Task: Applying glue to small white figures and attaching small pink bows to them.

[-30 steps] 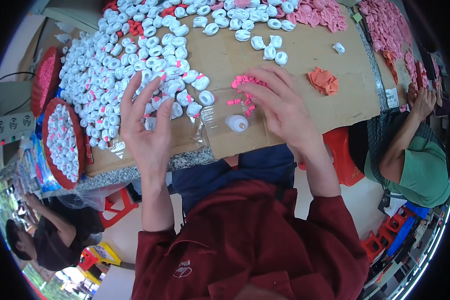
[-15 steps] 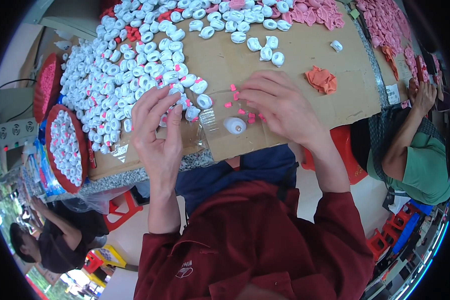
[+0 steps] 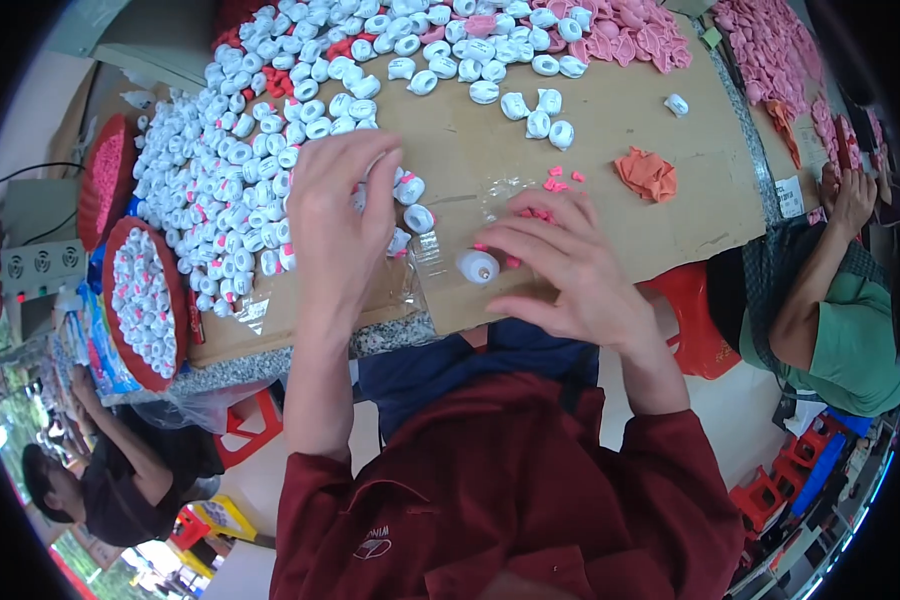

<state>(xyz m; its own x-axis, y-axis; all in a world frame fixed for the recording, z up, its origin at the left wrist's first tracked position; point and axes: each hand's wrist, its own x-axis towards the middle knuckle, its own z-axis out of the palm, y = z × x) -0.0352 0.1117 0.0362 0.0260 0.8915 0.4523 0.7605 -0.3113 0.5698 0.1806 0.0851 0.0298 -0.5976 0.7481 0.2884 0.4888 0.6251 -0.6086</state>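
Note:
My left hand reaches over the near edge of a spread of small white ring-shaped pieces, some with pink bits on them. Its fingers curve forward and its thumb stands apart from the palm; I see nothing in its grasp. My right hand hovers open over the cardboard, thumb and fingers spread. Beneath and beyond its fingers are small bright pink pieces, partly hidden. A small translucent white bottle with a narrow tip stands just left of the right hand.
Cardboard covers the table. A crumpled orange cloth lies to the right, pink parts heaped behind it. Red bowls of white pieces and pink pieces stand left. Co-workers sit on both sides; one wears a green shirt.
My left hand has moved farther out and right over the white pieces. My right hand has come lower, its fingers opening over the pink pieces. The view has shifted slightly.

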